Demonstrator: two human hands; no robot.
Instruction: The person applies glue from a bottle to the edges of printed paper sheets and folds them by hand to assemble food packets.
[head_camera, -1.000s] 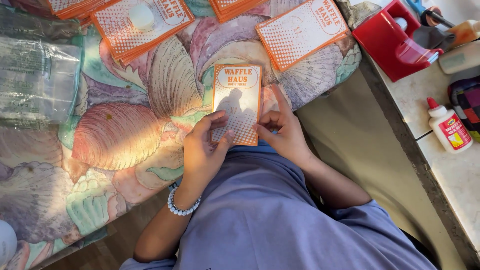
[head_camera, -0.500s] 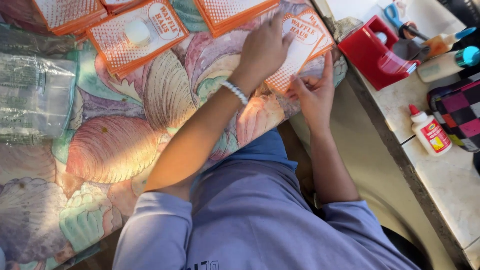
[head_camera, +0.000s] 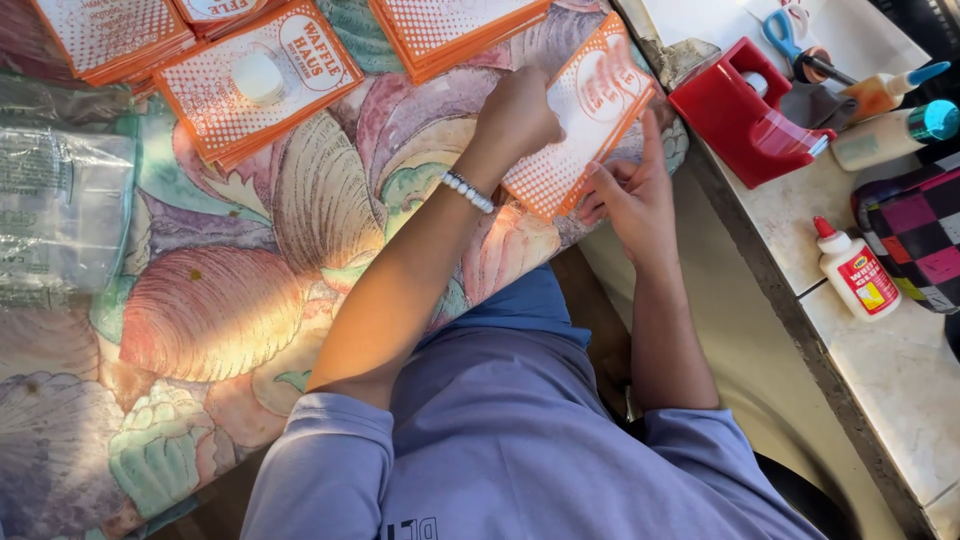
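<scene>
My left hand (head_camera: 517, 112) rests fingers-down on top of an orange and white printed card stack (head_camera: 578, 125) at the right edge of the shell-patterned cloth (head_camera: 250, 300). A bead bracelet (head_camera: 468, 190) circles that wrist. My right hand (head_camera: 632, 195) holds the stack's right edge, index finger pointing up along it. Both arms reach forward from a lilac sweatshirt.
More orange card stacks lie at the top: one with a white round lid (head_camera: 258, 77) on it, another (head_camera: 455, 28) beside it. Clear plastic bags (head_camera: 55, 215) sit at left. On the right counter are a red tape dispenser (head_camera: 745, 110), glue bottles (head_camera: 856, 282), scissors (head_camera: 785, 28), a checkered pouch (head_camera: 915, 235).
Both hands carried a card from in front of my body up to the stack at the right. They now press and square that stack.
</scene>
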